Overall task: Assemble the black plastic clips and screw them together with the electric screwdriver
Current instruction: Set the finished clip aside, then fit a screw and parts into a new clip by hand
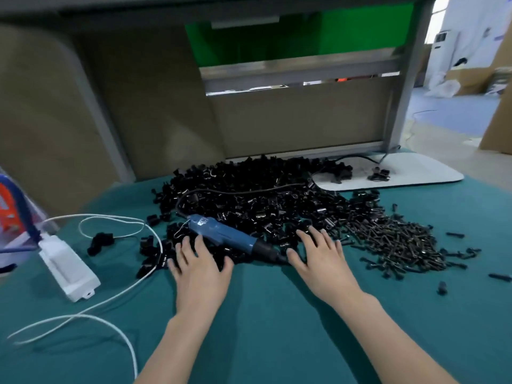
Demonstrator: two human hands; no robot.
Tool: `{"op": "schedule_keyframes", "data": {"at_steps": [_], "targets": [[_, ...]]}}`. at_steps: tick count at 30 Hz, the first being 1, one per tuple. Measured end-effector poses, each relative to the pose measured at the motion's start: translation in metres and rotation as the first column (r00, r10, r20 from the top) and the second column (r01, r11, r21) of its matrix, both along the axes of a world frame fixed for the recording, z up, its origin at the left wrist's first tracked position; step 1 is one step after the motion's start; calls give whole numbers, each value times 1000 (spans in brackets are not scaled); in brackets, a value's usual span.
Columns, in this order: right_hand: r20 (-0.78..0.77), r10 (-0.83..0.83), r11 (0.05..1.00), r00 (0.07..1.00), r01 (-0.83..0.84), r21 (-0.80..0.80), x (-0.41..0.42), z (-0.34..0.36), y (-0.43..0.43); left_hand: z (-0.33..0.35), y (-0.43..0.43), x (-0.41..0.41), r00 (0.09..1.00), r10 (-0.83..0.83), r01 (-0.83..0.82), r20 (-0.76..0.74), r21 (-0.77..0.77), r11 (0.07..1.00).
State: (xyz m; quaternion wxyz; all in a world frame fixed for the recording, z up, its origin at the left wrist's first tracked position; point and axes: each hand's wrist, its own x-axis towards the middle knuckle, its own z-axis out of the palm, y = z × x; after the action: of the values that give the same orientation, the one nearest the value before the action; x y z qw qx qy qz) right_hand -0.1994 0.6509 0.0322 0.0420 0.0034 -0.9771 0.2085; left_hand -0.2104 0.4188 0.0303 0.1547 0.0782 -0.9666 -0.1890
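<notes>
Black plastic clips (249,200) lie in one big loose heap across the middle of the teal-covered table (263,314), spreading back to the base of the grey frame. None in the heap looks visibly joined, though the parts are small and dark, so I cannot tell for certain. To the right of the heap, touching its edge, sits a smaller pile of dark screws (399,242), with a few strays scattered further right. A white board (401,170) at the back right carries a couple of clip pieces that might be finished assemblies; too blurred to say. At the left a white power box (69,268) trails a white cable across the cloth.

The electric screwdriver (227,235), blue-bodied with a black tip, lies diagonally on the near edge of the heap, untouched, its tip pointing toward the right hand.

The left hand (199,267) rests flat with fingers spread on the clips just below the screwdriver, gripping nothing. The right hand (318,259) is likewise open, palm down, fingertips on the clips, thumb beside the screwdriver tip.

By my judgement the work is at its very start: picking, mating and screwing all remain.
</notes>
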Motion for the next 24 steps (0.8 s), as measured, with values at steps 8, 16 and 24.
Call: {"op": "schedule_keyframes", "data": {"at_steps": [8, 16, 24], "targets": [[-120, -28, 995, 992, 17, -95, -6, 6, 3, 2, -5, -32, 984, 166, -165, 68, -24, 986], [-292, 160, 965, 943, -212, -156, -79, 65, -73, -2, -2, -24, 985, 148, -147, -83, 16, 989], [-147, 327, 943, 934, -332, -8, -185, 118, -172, -1, -5, -32, 984, 160, -156, -82, 53, 986]]}}
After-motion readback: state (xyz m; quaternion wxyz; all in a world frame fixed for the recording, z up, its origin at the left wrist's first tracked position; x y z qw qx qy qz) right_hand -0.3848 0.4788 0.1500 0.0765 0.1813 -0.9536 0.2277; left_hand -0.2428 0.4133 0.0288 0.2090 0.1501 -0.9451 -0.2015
